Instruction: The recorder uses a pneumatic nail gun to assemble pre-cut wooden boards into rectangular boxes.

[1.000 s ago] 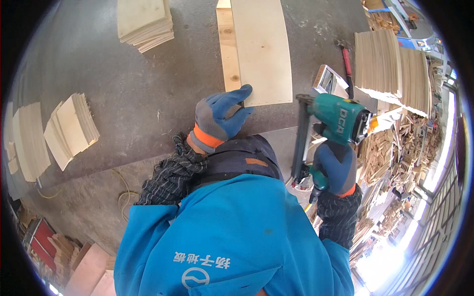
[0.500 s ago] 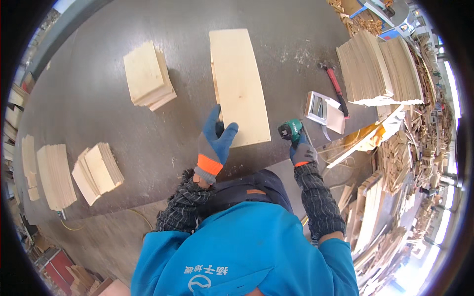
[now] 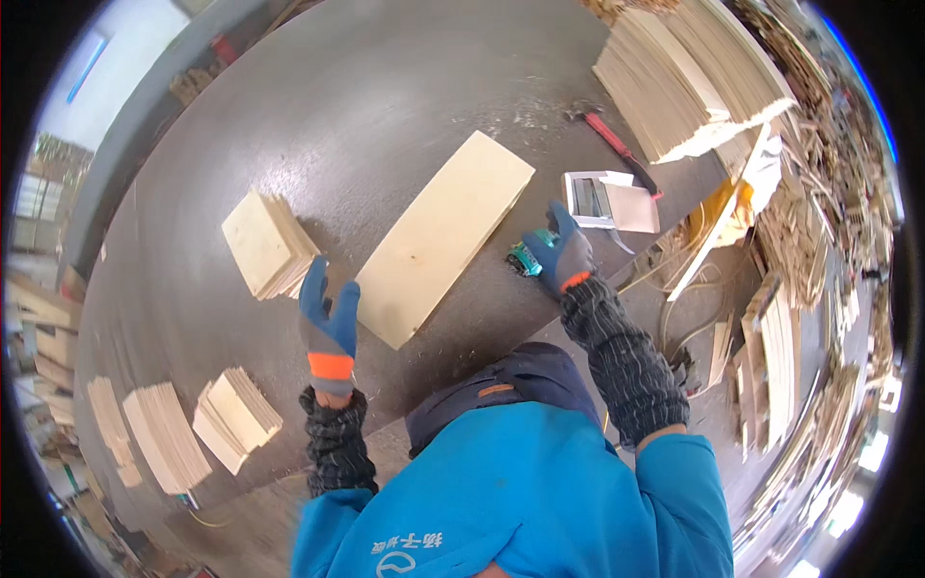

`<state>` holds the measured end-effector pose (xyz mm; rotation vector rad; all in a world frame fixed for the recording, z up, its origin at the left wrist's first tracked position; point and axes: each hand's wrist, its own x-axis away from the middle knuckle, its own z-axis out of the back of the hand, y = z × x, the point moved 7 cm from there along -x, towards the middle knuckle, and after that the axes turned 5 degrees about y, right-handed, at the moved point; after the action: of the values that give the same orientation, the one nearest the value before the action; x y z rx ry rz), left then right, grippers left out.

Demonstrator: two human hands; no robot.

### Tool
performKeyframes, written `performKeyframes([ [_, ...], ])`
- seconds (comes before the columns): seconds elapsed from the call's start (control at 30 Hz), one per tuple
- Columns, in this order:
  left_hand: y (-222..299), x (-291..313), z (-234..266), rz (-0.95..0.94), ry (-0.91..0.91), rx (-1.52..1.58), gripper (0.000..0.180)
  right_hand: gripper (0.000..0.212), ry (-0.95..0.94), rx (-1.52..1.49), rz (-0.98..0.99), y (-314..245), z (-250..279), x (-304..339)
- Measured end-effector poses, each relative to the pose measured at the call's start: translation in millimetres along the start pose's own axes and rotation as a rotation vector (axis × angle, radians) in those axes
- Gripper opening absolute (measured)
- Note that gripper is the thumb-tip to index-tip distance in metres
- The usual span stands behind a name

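Holding left hand [image 3: 330, 323] splayed just left of wooden board [image 3: 443, 241]; right of it, covering part of teal tool [image 3: 525, 259] with right hand [image 3: 567, 252]. Cannot tell whether clamped there.

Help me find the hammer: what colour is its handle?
The hammer's handle is red, turning black toward its end; best in head view.

Illumination is bright; diffuse glare marks the upper counter [image 3: 376, 82]. Fisheye distortion curves its outer edges. White patches [image 3: 845, 513] at lower right are overexposed.
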<state>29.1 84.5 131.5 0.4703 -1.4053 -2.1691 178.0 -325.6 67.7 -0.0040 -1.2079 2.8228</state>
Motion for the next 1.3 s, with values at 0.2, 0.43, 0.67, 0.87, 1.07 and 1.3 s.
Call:
performKeyframes([
  [0.2, -50.0, 53.0, -25.4, 0.072, 0.08, 0.274, 0.073, 0.081, 0.016, -0.12, 0.027, 17.4, -30.8, -60.8],
  [0.43, -21.4, 44.4, -57.8, 0.239, -0.032, 0.452, 0.071, 0.038, 0.04, -0.044, -0.044, 17.1, -43.3, -85.1],
  [0.67, -24.9, -101.4, -65.3, -0.129, 0.067, 0.228, 0.075, 0.045, 0.162, -0.076, -0.098, 1.7, -50.6, -44.1],
  [0.87, -1.1, -50.1, -112.1, 0.23, 0.063, 0.631, 0.076, 0.077, 0.029, -0.19, -0.155, -61.1, -79.1, 34.2],
  [1.07, 14.9, -3.7, -142.2, 0.11, -0.225, 0.511, 0.073, 0.075, -0.111, -0.342, -0.034, -50.6, -79.2, 67.5],
  [1.3, 2.6, 9.4, -110.9, 0.146, -0.172, 0.273, 0.08, 0.052, -0.196, -0.513, 0.186, -59.1, -61.2, 34.6],
])
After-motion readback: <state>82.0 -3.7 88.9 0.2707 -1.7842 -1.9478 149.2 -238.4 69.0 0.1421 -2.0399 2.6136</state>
